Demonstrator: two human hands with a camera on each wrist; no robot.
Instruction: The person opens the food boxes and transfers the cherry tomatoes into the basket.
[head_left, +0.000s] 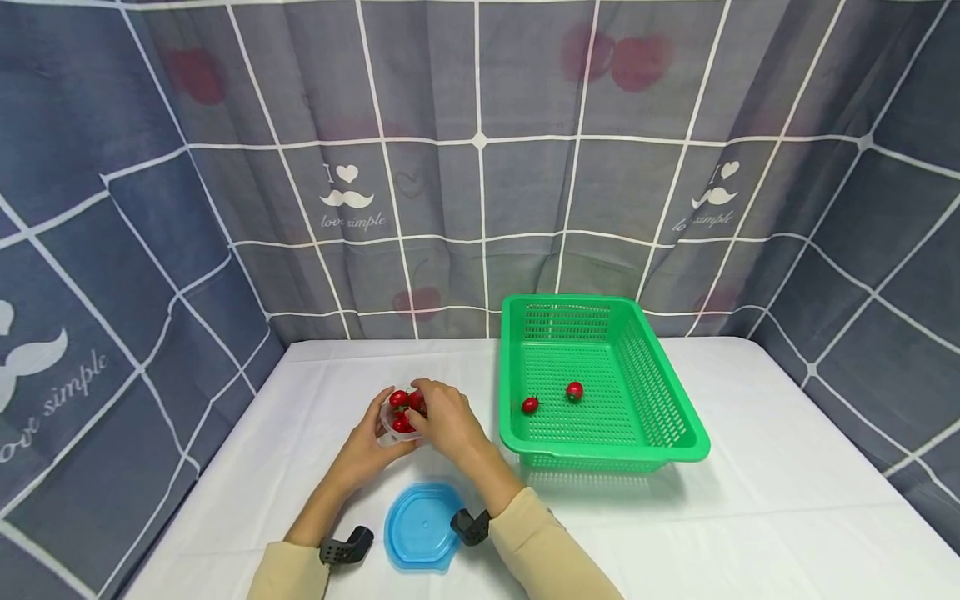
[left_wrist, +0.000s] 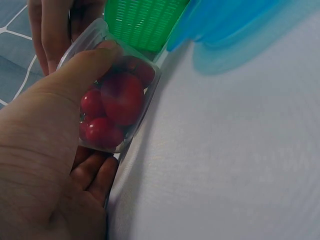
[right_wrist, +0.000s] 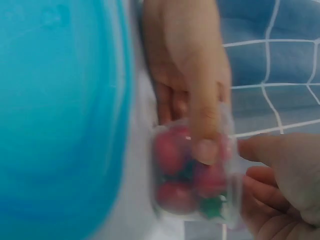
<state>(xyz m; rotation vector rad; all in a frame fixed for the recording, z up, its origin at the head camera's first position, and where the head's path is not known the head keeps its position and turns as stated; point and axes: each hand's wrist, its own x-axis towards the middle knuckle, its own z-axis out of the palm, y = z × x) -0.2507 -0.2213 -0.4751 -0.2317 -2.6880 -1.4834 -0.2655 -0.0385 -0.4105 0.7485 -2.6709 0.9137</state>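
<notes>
My left hand (head_left: 366,454) grips a small clear plastic container (right_wrist: 233,197) of cherry tomatoes (head_left: 398,398) from the side, its thumb across the near wall. The tomatoes are red and packed close, some with green stems. Over the container's mouth is my right hand (head_left: 454,422), coming from the right with bent fingers and its thumb at the tomatoes. I cannot tell whether it pinches a tomato. Near both wrists lies a blue lid (head_left: 423,527) on the white table.
To the right stands a green basket (head_left: 678,417) with perforated walls. Two cherry tomatoes, one at the left (head_left: 530,405) and one nearer the middle (head_left: 574,391), lie in it. A grey checked curtain (head_left: 442,192) surrounds the white tablecloth (head_left: 787,508) at the back and sides.
</notes>
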